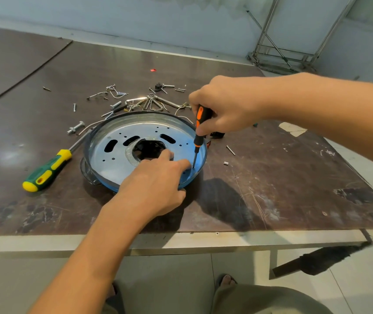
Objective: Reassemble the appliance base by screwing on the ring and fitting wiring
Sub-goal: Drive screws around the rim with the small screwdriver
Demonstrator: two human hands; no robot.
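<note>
The round appliance base [122, 141] lies on the table with a silver metal plate full of holes and slots inside its dark rim. My right hand [226, 107] grips an orange-and-black screwdriver [200, 130], held nearly upright, its tip on the plate near the right rim. My left hand [156, 182] rests on the near side of the base. Its fingers reach onto the plate, one at the edge of the centre opening and another right beside the screwdriver tip. Any screw under the tip is too small to see.
A green-and-yellow screwdriver [47, 171] lies left of the base. Several loose screws, bolts and metal clips [135, 100] are scattered behind it. Small pins [230, 150] lie to the right. The table's front edge [181, 241] is near me; a metal frame [283, 53] stands at back right.
</note>
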